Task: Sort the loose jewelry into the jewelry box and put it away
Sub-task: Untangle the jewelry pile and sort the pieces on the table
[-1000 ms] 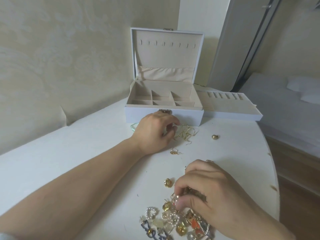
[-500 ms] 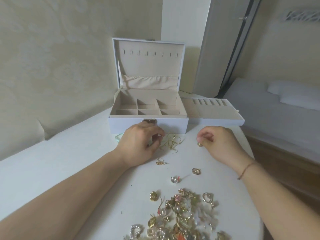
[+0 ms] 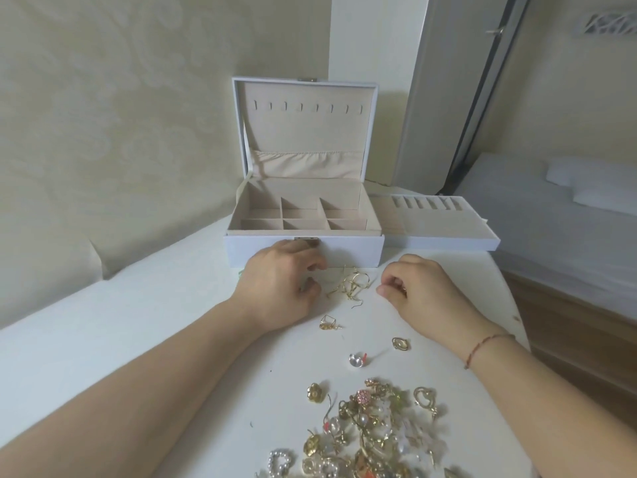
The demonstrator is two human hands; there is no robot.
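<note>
Before the box (image 3: 303, 243), left hand (image 3: 279, 288) curls empty beside hooks (image 3: 351, 284); right hand (image 3: 413, 288) pinches a stud (image 3: 402, 290) to sort.

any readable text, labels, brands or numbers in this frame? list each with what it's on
None: no legible text anywhere in the head view.
Jewelry box: plain white front, metal clasp shows no marking.
Open lid: only slits, no print.
Removed tray: blank.
Loose jewelry pile: any stamps too small to tell.
Wall decor top right: a cut-out pattern, not lettering.
</note>
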